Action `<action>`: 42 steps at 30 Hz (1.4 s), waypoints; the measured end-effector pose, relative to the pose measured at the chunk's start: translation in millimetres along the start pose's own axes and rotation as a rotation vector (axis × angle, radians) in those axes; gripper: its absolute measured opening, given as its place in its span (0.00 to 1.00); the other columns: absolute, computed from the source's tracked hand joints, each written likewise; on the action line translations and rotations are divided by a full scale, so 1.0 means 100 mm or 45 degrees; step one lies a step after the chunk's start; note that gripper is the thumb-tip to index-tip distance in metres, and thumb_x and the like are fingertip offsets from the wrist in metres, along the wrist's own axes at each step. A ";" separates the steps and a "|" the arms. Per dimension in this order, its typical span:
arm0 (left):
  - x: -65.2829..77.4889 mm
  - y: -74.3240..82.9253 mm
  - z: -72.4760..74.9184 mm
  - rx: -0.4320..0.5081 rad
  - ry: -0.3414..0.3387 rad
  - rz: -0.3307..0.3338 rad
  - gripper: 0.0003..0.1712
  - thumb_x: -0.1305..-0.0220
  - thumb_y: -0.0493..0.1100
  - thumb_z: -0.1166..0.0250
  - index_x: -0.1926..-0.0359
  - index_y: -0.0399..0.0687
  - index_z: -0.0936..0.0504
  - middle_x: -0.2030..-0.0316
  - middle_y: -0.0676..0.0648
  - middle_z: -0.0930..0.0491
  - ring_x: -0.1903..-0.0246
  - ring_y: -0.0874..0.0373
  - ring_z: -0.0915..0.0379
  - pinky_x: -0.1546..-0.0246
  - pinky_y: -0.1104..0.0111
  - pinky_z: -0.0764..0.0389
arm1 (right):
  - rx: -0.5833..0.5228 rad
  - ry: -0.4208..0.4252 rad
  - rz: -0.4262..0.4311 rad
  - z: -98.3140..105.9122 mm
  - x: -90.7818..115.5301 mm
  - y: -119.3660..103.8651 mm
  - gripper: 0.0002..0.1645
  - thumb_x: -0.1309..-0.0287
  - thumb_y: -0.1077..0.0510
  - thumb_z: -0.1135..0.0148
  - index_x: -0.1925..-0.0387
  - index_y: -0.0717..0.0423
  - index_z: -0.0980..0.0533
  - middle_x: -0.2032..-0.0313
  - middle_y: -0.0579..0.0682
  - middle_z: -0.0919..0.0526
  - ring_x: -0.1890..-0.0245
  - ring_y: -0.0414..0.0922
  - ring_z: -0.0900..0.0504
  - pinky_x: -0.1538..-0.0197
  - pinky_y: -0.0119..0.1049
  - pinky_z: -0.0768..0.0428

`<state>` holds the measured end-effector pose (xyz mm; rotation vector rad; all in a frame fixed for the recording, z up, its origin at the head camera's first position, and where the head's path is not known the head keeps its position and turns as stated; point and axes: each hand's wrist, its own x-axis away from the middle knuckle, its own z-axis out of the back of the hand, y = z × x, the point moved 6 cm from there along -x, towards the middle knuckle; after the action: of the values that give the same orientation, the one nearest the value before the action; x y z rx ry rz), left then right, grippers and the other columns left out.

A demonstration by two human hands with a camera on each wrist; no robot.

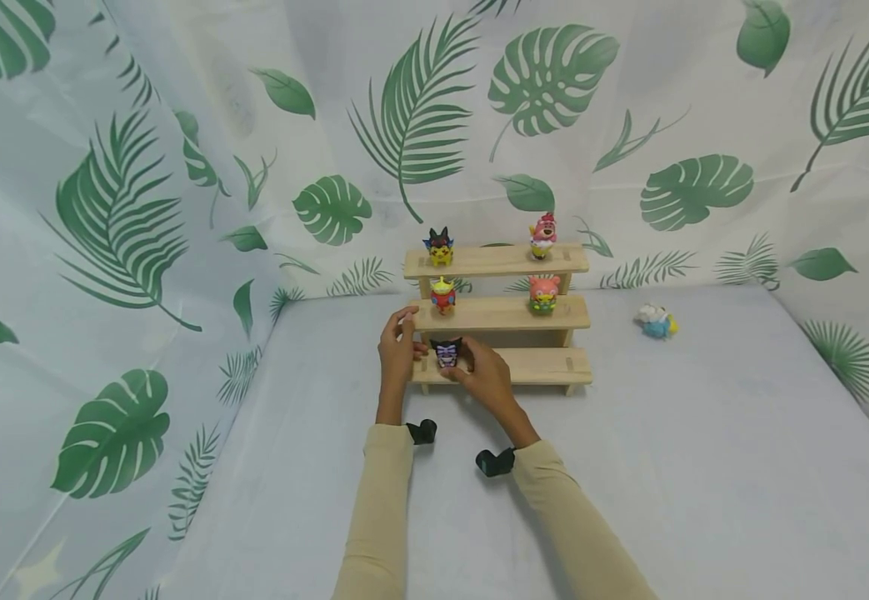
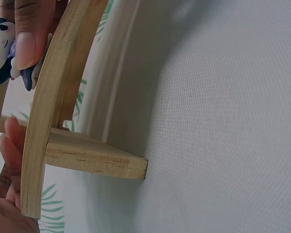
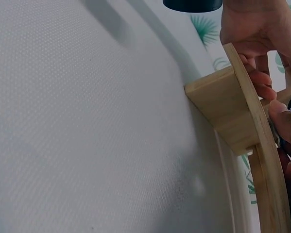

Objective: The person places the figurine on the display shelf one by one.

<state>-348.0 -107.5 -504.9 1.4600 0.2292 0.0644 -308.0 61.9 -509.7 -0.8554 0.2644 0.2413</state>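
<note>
On the lowest tier of a wooden three-tier display stand [image 1: 539,367], my right hand [image 1: 488,379] pinches a small figurine [image 1: 446,353] with a black pointed hood. In the left wrist view the figurine [image 2: 2,46] shows a white face, and the right thumb [image 2: 26,48] presses its side. Its base is at the tier's surface; contact is partly hidden. My left hand [image 1: 398,354] is at the stand's left end, with fingers by the lowest and middle tiers. Its fingertips [image 3: 264,90] appear beside the plank in the right wrist view, near the figurine but apart from it.
A yellow figurine with black ears [image 1: 441,248] and a pink-headed one [image 1: 542,237] stand on the top tier. The middle tier bears a red-and-yellow figurine [image 1: 443,297] and a pink-and-green one [image 1: 543,295]. A white-and-blue figurine [image 1: 656,322] lies on the white tabletop to the right.
</note>
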 end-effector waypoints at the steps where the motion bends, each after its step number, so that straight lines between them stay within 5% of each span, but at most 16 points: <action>1: 0.01 0.02 0.00 0.007 -0.011 0.005 0.20 0.24 0.53 0.51 0.41 0.52 0.22 0.56 0.35 0.18 0.71 0.30 0.19 0.78 0.57 0.15 | 0.004 0.002 -0.003 0.00 0.00 0.00 0.29 0.56 0.50 0.22 0.51 0.53 0.22 0.75 0.49 0.26 0.76 0.42 0.32 0.72 0.34 0.36; 5: 0.09 0.20 0.01 0.005 -0.047 -0.001 0.21 0.23 0.47 0.52 0.39 0.44 0.23 0.56 0.32 0.19 0.70 0.26 0.21 0.72 0.43 0.16 | 0.012 0.015 0.000 0.00 0.00 0.00 0.29 0.56 0.49 0.22 0.51 0.53 0.21 0.76 0.50 0.26 0.76 0.42 0.32 0.72 0.34 0.36; 9: 0.16 0.34 0.02 -0.021 -0.048 -0.006 0.20 0.23 0.45 0.52 0.39 0.42 0.24 0.57 0.33 0.18 0.70 0.27 0.20 0.71 0.43 0.16 | 0.018 0.029 0.009 0.01 0.00 -0.01 0.29 0.56 0.49 0.21 0.51 0.53 0.21 0.75 0.50 0.24 0.76 0.42 0.31 0.73 0.34 0.36; 28: 0.20 0.35 0.02 -0.011 -0.047 -0.013 0.20 0.23 0.45 0.52 0.39 0.41 0.24 0.56 0.33 0.19 0.69 0.27 0.20 0.71 0.43 0.16 | -0.031 0.023 -0.024 0.00 0.04 0.05 0.35 0.54 0.50 0.22 0.44 0.52 0.25 0.65 0.51 0.14 0.76 0.43 0.29 0.72 0.34 0.33; 32: 0.20 0.34 0.02 -0.014 -0.035 -0.015 0.20 0.23 0.46 0.51 0.40 0.42 0.24 0.58 0.34 0.18 0.70 0.28 0.20 0.74 0.48 0.15 | -0.136 -0.001 0.008 0.03 0.07 0.04 0.39 0.53 0.54 0.22 0.40 0.57 0.28 0.58 0.56 0.13 0.65 0.48 0.17 0.64 0.37 0.19; 36: 0.19 0.35 0.02 -0.011 -0.040 -0.024 0.20 0.23 0.46 0.51 0.39 0.40 0.24 0.57 0.32 0.19 0.70 0.27 0.21 0.71 0.43 0.16 | -0.297 -0.027 0.056 0.11 0.11 0.06 0.38 0.52 0.61 0.24 0.39 0.62 0.29 0.50 0.60 0.16 0.52 0.53 0.15 0.54 0.43 0.14; 42: 0.17 0.34 0.03 -0.017 -0.037 -0.022 0.21 0.23 0.45 0.52 0.39 0.40 0.24 0.57 0.31 0.19 0.70 0.27 0.20 0.68 0.39 0.18 | -0.402 0.018 0.101 0.36 0.22 0.19 0.28 0.49 0.66 0.28 0.46 0.68 0.25 0.56 0.63 0.16 0.55 0.55 0.15 0.56 0.39 0.14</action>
<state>-327.2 -103.2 -473.1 1.4446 0.2178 0.0307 -288.8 104.3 -507.5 -1.1602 0.2781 0.3572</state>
